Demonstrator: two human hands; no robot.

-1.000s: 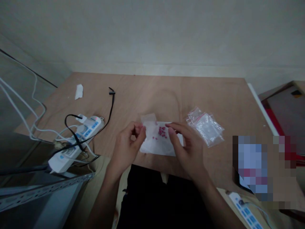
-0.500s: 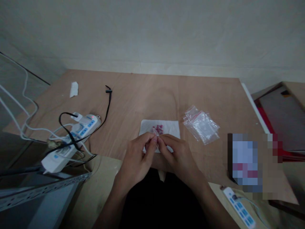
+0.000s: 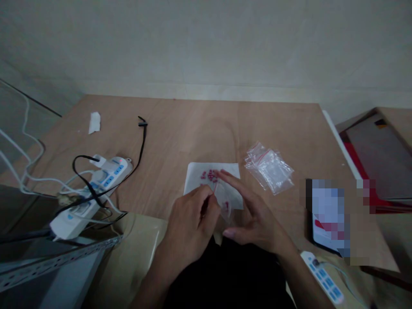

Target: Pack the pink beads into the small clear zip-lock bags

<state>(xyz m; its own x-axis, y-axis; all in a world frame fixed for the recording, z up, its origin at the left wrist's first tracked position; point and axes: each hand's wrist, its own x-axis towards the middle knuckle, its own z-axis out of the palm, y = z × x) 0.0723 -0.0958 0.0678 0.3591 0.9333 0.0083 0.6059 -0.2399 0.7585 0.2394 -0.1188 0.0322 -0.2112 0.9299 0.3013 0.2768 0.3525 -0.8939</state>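
Observation:
My left hand (image 3: 195,221) is closed on the edge of a small clear zip bag (image 3: 224,201), which hangs to the right of its fingers. A few dark pink bits show inside the bag. My right hand (image 3: 255,214) is open, thumb and fingers spread around the bag's right side. Its fingertips reach the small dark pink pieces (image 3: 210,175), several of which lie on a white sheet (image 3: 192,175). Whether those fingertips touch a piece I cannot tell. The left hand covers the sheet's lower left part.
More clear zip bags (image 3: 272,171) lie in a pile to the right. A power strip (image 3: 111,176) with tangled cables is at left, near a black cable end (image 3: 143,124) and a white paper scrap (image 3: 94,123). A partly blurred phone (image 3: 328,214) and a second power strip (image 3: 323,278) are at right.
The hands were pinched together at the bag. The right hand has let go, opened and spread to the right, its fingers over the pink pieces. The left keeps hold of the bag.

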